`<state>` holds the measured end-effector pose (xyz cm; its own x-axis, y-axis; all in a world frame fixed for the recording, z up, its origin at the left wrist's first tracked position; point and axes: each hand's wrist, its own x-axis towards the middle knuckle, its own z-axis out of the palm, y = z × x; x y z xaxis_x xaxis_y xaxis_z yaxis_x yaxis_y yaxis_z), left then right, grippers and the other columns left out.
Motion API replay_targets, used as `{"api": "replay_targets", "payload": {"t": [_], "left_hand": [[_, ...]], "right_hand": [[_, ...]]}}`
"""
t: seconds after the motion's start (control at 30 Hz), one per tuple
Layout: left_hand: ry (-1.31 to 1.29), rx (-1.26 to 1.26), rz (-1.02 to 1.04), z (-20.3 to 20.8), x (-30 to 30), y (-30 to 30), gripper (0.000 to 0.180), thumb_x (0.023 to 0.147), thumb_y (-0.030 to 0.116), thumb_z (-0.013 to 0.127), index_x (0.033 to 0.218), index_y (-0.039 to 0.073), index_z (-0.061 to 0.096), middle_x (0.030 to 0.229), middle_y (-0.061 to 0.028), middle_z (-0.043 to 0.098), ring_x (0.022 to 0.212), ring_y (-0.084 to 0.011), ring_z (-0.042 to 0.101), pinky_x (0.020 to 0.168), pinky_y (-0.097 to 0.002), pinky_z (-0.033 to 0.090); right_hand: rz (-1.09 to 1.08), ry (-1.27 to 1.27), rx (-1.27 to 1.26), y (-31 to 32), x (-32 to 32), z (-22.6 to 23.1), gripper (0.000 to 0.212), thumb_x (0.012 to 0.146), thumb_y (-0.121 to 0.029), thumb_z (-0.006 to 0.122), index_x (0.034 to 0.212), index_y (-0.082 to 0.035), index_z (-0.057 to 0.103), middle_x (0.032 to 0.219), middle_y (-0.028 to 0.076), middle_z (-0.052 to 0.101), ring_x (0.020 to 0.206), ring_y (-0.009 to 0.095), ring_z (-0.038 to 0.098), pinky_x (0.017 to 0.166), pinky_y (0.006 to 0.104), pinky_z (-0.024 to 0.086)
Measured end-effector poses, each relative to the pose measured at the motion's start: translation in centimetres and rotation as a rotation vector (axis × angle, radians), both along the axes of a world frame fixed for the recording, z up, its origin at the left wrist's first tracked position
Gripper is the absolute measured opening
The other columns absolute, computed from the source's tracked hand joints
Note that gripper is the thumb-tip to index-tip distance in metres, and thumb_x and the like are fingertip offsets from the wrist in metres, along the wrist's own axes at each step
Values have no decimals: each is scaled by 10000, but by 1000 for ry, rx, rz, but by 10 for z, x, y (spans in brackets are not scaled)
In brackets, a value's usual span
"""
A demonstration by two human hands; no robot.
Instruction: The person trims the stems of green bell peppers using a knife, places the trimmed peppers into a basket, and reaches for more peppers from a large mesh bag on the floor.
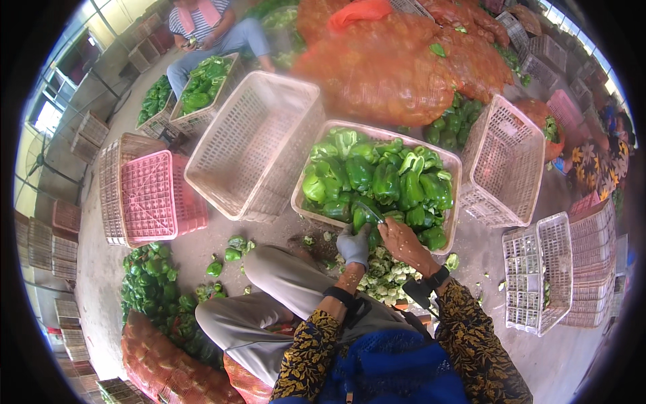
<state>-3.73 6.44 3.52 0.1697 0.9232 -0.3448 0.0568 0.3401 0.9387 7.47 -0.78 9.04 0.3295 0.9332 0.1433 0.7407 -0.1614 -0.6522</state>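
My left hand (353, 244), in a grey glove, grips a green bell pepper (362, 214) at the near edge of a crate. Just right of it my bare right hand (405, 244) is closed on a small knife (374, 215). Its thin blade lies against the pepper, and its handle is hidden in my fingers. The plastic crate (297, 199) in front of me is heaped with green peppers (387, 180), some cut open with pale insides showing. Beneath my hands lies a pile of pale green pepper cores (385, 275).
Crates without peppers stand at left (254, 145) and right (506, 158). A pink crate (151, 195) lies farther left. Loose peppers (149, 277) and a red mesh sack (168, 363) lie left of my legs. Large orange mesh sacks (377, 74) fill the back. A person (208, 34) sits at far left.
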Motion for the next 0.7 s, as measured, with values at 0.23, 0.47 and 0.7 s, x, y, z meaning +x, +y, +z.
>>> {"api": "replay_targets", "payload": {"t": [0.23, 0.47, 0.7], "left_hand": [[69, 122, -67, 8, 9, -11, 328, 780, 126, 749, 1024, -74, 657, 892, -102, 700, 730, -126, 611, 667, -274, 493], [344, 722, -129, 48, 10, -7, 304, 707, 163, 748, 952, -7, 691, 840, -186, 661, 746, -345, 642, 690, -377, 509], [178, 682, 14, 50, 10, 15, 293, 732, 169, 758, 915, -40, 667, 800, -174, 637, 721, -248, 620, 669, -339, 486]], "right_hand": [[-124, 186, -177, -34, -3, 14, 260, 971, -228, 483, 972, 32, 478, 708, 280, 555, 673, 462, 548, 569, 503, 394], [-80, 249, -11, -34, 13, -4, 292, 1000, -242, 413, 988, 36, 501, 872, 270, 543, 815, 454, 531, 706, 487, 411], [26, 152, -10, -64, -24, -58, 323, 978, -240, 447, 1117, 49, 487, 919, 278, 571, 826, 434, 562, 700, 469, 446]]}}
